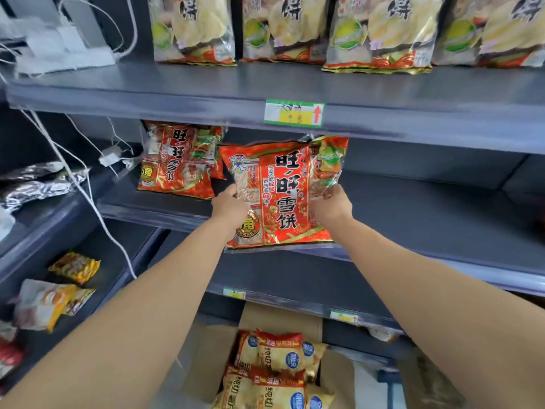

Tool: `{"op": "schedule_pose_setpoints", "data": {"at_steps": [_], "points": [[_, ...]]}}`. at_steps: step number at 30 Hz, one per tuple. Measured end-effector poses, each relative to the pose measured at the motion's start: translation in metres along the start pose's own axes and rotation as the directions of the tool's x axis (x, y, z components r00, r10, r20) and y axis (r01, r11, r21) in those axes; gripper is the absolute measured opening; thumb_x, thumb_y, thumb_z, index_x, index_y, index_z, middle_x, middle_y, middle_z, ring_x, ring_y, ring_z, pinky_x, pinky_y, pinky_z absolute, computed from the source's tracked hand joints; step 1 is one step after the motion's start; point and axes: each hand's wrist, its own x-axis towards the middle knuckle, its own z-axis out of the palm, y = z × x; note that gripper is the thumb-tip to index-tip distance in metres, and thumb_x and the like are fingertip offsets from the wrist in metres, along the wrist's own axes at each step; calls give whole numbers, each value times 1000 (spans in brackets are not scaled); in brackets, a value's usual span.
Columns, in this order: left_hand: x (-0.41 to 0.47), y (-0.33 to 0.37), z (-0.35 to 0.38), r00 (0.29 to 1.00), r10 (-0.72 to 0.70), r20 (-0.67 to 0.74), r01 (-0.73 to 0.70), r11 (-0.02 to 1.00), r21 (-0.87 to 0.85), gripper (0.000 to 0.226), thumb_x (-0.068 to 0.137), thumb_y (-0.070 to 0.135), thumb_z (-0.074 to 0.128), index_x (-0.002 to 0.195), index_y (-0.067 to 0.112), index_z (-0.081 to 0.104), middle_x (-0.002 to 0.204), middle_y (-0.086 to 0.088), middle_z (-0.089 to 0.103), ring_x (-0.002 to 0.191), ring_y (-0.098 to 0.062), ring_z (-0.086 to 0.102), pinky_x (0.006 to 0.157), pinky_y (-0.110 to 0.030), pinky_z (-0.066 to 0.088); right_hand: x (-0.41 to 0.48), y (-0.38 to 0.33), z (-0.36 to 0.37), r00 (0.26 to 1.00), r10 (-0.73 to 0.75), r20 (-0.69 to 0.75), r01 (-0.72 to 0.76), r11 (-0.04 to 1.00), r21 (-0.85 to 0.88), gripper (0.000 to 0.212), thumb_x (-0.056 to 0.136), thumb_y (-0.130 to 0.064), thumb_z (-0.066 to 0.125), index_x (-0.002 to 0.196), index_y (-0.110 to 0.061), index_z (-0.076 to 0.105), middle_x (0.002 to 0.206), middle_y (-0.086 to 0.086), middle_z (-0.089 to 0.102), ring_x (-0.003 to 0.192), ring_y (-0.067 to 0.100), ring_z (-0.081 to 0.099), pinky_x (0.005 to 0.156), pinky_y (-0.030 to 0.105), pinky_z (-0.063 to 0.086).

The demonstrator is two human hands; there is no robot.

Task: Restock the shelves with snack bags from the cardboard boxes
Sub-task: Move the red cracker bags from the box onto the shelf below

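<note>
**Both hands on a red snack bag at the middle shelf**

The left hand (230, 202) grips the left edge of a red rice-cracker bag (280, 196), fingers curled round it. The right hand (331, 206) pinches the bag's right edge at the crinkled film. The bag stands upright, its bottom seam at the front lip of the middle shelf (427, 219). Another bag with a green patch (330, 160) shows just behind its upper right corner.

To its left on the same shelf stands a group of matching red bags (177, 163), leaning slightly. The top shelf (118, 84) carries a row of pale cracker bags (377, 33), and a green-edged price label (294, 113) sits on its front rail. Below, an open cardboard box (259, 317) holds yellow-and-red snack bags (280, 349). White cables (88, 196) hang at the left, near small packets (73, 267) on a side shelf.
</note>
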Motion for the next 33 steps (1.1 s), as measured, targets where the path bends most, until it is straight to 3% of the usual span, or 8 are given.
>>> {"op": "schedule_pose_setpoints", "data": {"at_steps": [3,8,15,20,23,26,29,33], "points": [[37,2,-5,999,24,30,-22,997,-71,60,93,-1,49,147,22,35,144,-9,46,63,-6,49,53,-20,45,18,-6,26,998,-33,-48,33,999,14,19,83,-18,50,100,-23,43,91,4,59,118,33,52,89,47,52],[108,8,-8,992,67,111,-52,990,-128,60,96,3,49,150,19,28,151,-6,37,66,-7,51,77,-28,50,57,-16,73,985,-26,-173,36,998,51,31,86,-25,51,117,-25,48,111,6,63,117,31,52,94,46,50],[190,7,0,980,124,158,-103,985,-140,61,95,8,54,149,21,28,147,-6,43,73,-4,57,60,-18,46,120,-23,119,969,-49,-242,43,999,-33,39,81,-25,51,120,-25,49,114,1,64,113,32,53,94,47,50],[218,22,7,973,190,130,-168,972,-164,63,92,2,56,147,19,32,141,-9,50,88,-10,64,53,-12,44,154,-32,130,949,-70,-309,36,993,-114,41,83,-9,49,123,-16,49,124,12,43,113,37,48,93,47,50],[224,28,12,969,216,118,-197,969,-152,65,90,-1,55,148,18,31,133,-7,55,66,-3,51,44,-5,38,167,-37,132,943,-92,-320,56,991,-120,36,85,-9,47,121,-13,50,125,14,38,112,38,49,90,43,51],[229,31,12,971,220,94,-204,967,-152,68,90,2,57,149,20,28,117,-4,54,80,-7,52,61,-7,41,172,-41,135,958,-103,-266,85,993,-76,35,87,-13,53,121,-16,54,126,12,37,98,31,54,75,32,50],[234,31,12,970,221,99,-209,970,-121,71,92,0,55,151,21,21,138,-6,48,116,-16,51,74,-11,40,176,-46,142,977,-122,-172,121,992,-19,37,86,-18,58,123,-19,54,130,9,44,78,20,54,54,23,40],[235,29,11,960,207,187,-193,977,-93,81,90,-10,49,151,29,14,147,-4,40,126,-18,45,74,-16,45,179,-47,141,990,-120,-78,115,992,-58,47,88,-22,58,132,-31,46,131,6,51,66,14,50,36,13,34]]}}
